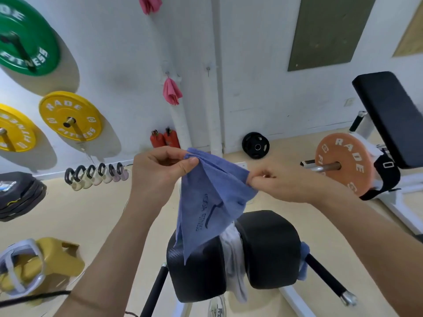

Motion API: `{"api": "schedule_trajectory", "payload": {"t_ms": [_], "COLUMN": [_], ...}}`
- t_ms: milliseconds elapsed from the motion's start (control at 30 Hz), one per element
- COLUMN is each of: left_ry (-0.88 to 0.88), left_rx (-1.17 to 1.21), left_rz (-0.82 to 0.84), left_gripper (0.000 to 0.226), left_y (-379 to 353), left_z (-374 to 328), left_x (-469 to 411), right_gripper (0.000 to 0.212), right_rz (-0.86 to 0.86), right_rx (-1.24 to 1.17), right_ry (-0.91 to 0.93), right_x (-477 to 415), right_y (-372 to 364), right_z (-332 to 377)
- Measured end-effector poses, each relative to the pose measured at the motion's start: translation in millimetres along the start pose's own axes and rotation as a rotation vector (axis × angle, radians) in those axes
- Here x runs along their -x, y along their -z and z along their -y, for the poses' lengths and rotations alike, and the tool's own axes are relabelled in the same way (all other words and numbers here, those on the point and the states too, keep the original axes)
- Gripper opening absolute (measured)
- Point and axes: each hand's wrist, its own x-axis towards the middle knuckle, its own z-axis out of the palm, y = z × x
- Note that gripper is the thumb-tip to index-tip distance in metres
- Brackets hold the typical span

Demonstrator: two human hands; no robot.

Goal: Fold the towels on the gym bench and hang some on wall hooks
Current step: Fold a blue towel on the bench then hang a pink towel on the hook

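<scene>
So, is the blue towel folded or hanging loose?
Hanging loose, not folded: the left hand and right hand pinch the blue towel by its gathered top edge, and it drapes in creases above the bench pad.

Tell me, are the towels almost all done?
Not yet. A pink towel hangs on a hook, another pink one higher. The left hand and right hand pinch a blue towel, unfolded. A white towel and another blue one wait on the bench.
</scene>
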Motion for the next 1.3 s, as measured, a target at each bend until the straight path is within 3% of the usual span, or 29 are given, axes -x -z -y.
{"api": "schedule_trajectory", "payload": {"t_ms": [67, 200, 367, 500, 600, 800, 867, 967, 1067, 1167, 1300], "left_ry": [-0.002, -0.002, -0.054, 0.04, 0.045, 0.045, 0.012, -0.068, -0.183, -0.391, -0.459], "left_rx": [-0.059, -0.068, -0.039, -0.123, -0.173, -0.326, -0.374, -0.386, -0.47, -0.687, -0.755], "left_rz": [-0.01, -0.031, 0.033, 0.151, 0.115, 0.002, -0.033, -0.068, -0.031, 0.057, 0.173], "left_gripper": [0.017, 0.018, 0.016, 0.032, 0.018, 0.036, 0.033, 0.018, 0.028, 0.019, 0.008], "left_y": [3, 11, 11, 12, 13, 28, 35, 45, 58, 71, 78], "left_z": [-3, 0, 1, 17, 34, 76, 85, 92, 98, 119, 171], "left_x": [-1, -3, -1, -21, -40, -88, -105, -132, -152, -152, -93], "right_gripper": [0.04, 0.016, 0.024, 0.022, 0.018, 0.026, 0.026, 0.006, 0.001, 0.008, 0.015], "right_rz": [-0.078, -0.268, -0.389, -0.369, -0.305, -0.275, -0.258, -0.309, -0.401, -0.441, -0.38], "right_rx": [-0.013, 0.067, 0.039, -0.014, -0.043, -0.06, -0.013, 0.081, 0.142, 0.158, 0.189], "right_ry": [-0.018, 0.099, 0.135, 0.115, 0.045, -0.021, -0.014, 0.017, 0.06, 0.105, 0.117], "right_x": [10, 18, 10, -10, -38, -123, -153, -186, -201, -195, -158], "right_y": [9, 28, 39, 37, 26, 3, 0, 2, 1, -19, -93], "right_z": [1, 19, 23, 18, 6, -9, -7, 3, 7, -2, -30]}}
